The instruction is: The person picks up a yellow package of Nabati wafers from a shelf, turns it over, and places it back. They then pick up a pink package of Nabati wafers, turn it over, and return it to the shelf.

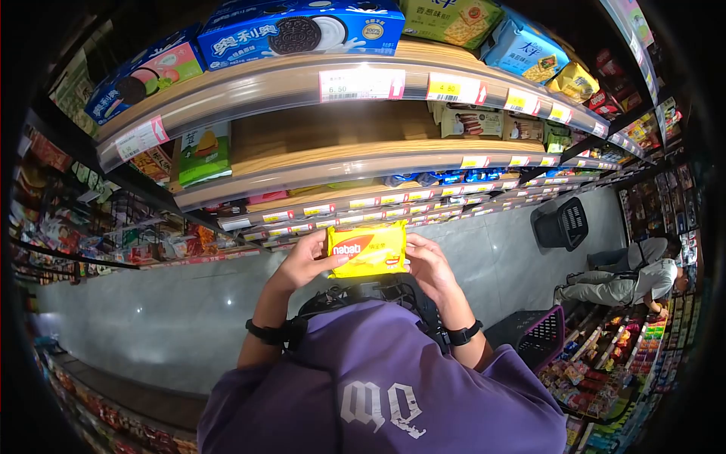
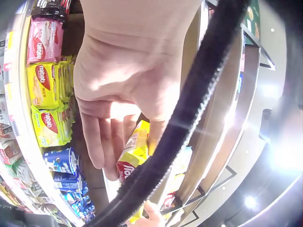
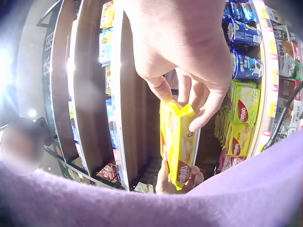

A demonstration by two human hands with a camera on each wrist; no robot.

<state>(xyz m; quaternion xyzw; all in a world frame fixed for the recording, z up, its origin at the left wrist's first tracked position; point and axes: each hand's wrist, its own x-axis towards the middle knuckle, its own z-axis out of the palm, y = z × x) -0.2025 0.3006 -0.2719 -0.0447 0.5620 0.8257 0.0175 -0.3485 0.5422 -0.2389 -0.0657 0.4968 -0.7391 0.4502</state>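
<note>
A yellow Nabati wafer packet (image 1: 368, 261) is held between both hands in front of the chest, its printed face upward in the head view. My left hand (image 1: 301, 263) grips its left end, the thumb lying across the front. At the other end my right hand (image 1: 431, 266) pinches the crimped edge between thumb and fingers. In the right wrist view the packet (image 3: 179, 137) shows its long side, with left-hand fingers (image 3: 162, 179) at the far end. The left wrist view has the packet (image 2: 136, 144) partly hidden behind a black strap.
Snack shelves (image 1: 302, 163) with price tags stand right ahead, holding blue Oreo boxes (image 1: 302, 32). Similar Nabati packets (image 3: 244, 106) line a lower shelf. A black basket (image 1: 560, 225) sits on the grey floor, another basket (image 1: 533, 337) is by the right elbow, and a person (image 1: 631, 287) bends at right.
</note>
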